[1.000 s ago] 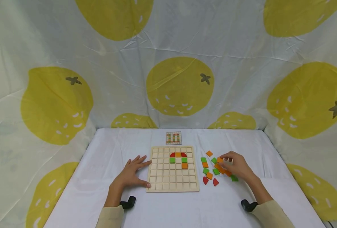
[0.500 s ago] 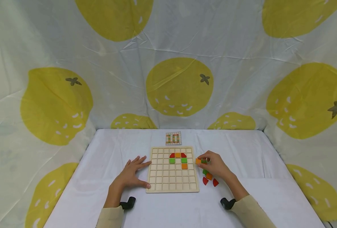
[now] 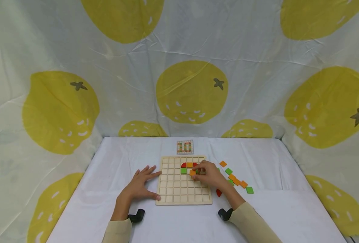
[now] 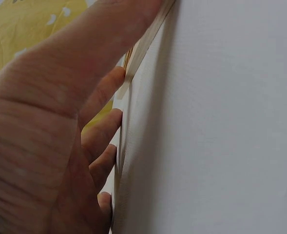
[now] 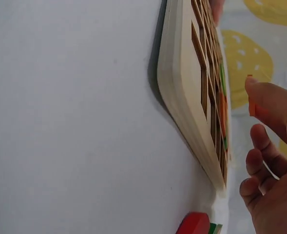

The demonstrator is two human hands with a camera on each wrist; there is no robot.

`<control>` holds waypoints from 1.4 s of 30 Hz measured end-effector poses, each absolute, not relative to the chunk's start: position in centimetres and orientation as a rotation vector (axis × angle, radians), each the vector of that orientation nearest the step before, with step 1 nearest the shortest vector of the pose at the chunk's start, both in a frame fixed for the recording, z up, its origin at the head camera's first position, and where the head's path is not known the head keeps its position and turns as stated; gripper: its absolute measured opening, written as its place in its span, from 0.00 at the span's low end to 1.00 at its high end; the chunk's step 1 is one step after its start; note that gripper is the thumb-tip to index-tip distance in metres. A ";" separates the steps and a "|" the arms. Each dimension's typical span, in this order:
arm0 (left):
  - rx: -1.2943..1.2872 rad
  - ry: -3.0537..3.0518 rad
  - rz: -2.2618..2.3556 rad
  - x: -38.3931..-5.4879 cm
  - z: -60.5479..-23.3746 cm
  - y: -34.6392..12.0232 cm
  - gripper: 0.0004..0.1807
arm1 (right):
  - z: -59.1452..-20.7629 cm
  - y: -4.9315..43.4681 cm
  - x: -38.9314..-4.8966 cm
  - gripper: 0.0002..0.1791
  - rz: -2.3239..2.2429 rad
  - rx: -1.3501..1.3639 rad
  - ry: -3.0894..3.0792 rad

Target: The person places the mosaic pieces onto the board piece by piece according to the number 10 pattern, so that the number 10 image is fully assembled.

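Note:
A square wooden grid board (image 3: pixel 183 199) lies on the white table. My left hand (image 3: pixel 140 185) rests along its left side, fingers spread, with the thumb on the near left corner; the left wrist view shows its fingertips (image 4: pixel 115 117) at the board's edge. Over the board's upper right part, my right hand (image 3: pixel 209 172) pinches an orange square tile (image 3: pixel 193 172) between thumb and fingers. In the right wrist view that orange tile (image 5: pixel 251 105) appears edge-on above the grid. Seated in the grid are a red quarter-round tile (image 3: pixel 183 165), an orange tile (image 3: pixel 189 165) and a green tile (image 3: pixel 183 171); my right hand partly covers others.
Behind the board lies a small pattern card (image 3: pixel 185 147). To its right are loose tiles, among them a green one (image 3: pixel 250 190), an orange one (image 3: pixel 223 163) and a red quarter-round (image 3: pixel 219 192). A lemon-print cloth (image 3: pixel 191 92) hangs behind the table.
My right hand has picked the orange tile from the loose pile and carried it left over the board. My left hand has stayed in place.

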State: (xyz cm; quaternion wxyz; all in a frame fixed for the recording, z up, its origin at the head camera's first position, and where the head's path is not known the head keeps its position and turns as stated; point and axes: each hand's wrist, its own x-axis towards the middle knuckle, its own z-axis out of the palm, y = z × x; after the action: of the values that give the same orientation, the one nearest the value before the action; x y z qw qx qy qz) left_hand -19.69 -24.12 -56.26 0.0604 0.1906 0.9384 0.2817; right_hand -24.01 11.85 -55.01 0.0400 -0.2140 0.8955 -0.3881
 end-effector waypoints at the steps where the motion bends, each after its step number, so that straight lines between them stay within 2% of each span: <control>1: 0.577 2.841 0.853 -19.7 -56.3 -24.1 0.59 | -55.0 11.5 -24.0 0.15 -1.192 -0.665 2.736; 16: 0.579 2.839 0.868 -19.6 -56.1 -24.0 0.59 | -56.2 8.9 -23.9 0.16 -1.113 -0.802 2.718; 27: 0.589 2.853 0.855 -19.6 -56.1 -24.1 0.59 | -56.4 8.6 -23.9 0.17 -1.094 -0.788 2.735; 37: 0.570 2.849 0.868 -19.4 -56.0 -24.0 0.59 | -56.4 8.5 -23.7 0.09 -1.134 -0.808 2.745; 42: 0.573 2.863 0.857 -19.4 -56.0 -23.9 0.59 | -56.4 8.4 -23.7 0.09 -1.122 -0.792 2.752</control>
State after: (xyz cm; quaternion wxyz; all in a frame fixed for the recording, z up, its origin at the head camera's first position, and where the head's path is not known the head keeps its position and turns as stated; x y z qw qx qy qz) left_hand -19.42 -23.91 -56.02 0.0493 0.1881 0.9397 0.2814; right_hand -23.73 8.42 -56.39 0.0327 -0.2574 0.8943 -0.3646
